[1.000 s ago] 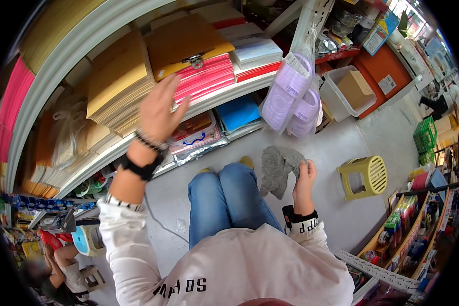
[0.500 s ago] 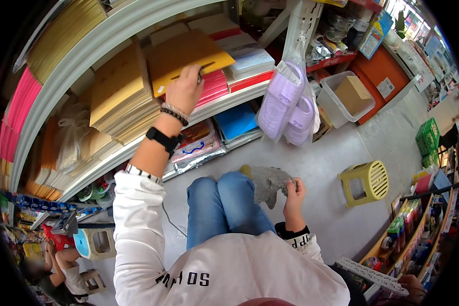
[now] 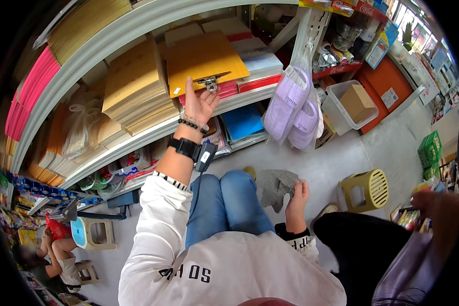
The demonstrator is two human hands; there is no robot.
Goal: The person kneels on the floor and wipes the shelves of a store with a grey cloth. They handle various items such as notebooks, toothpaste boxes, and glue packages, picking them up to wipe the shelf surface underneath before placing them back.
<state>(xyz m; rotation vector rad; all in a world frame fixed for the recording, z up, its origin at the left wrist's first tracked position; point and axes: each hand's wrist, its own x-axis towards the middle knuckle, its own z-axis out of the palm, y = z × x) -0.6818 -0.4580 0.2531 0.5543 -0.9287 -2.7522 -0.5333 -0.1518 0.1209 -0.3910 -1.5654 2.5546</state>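
My left hand (image 3: 201,105) is palm up at the near edge of a yellow-brown clipboard (image 3: 196,57), its fingers apart just below the metal clip. I cannot tell whether the fingers touch the board. The clipboard rests on the shelf over pink-red paper stacks (image 3: 224,90). In my right hand (image 3: 297,201), beside my right knee, a ragged grey cloth (image 3: 276,186) is pinched and hangs down over the floor.
Stacks of brown envelopes (image 3: 132,81) fill the shelf to the left. Lilac slippers (image 3: 290,104) hang bagged on the shelf post. A yellow stool (image 3: 367,189) and a clear bin (image 3: 336,99) stand right. Another person (image 3: 362,250) is close on my right; someone sits far left.
My left hand has let go of the clipboard's clip and turned palm up. The clipboard lies flatter on the shelf. Another person has come in close at the right.
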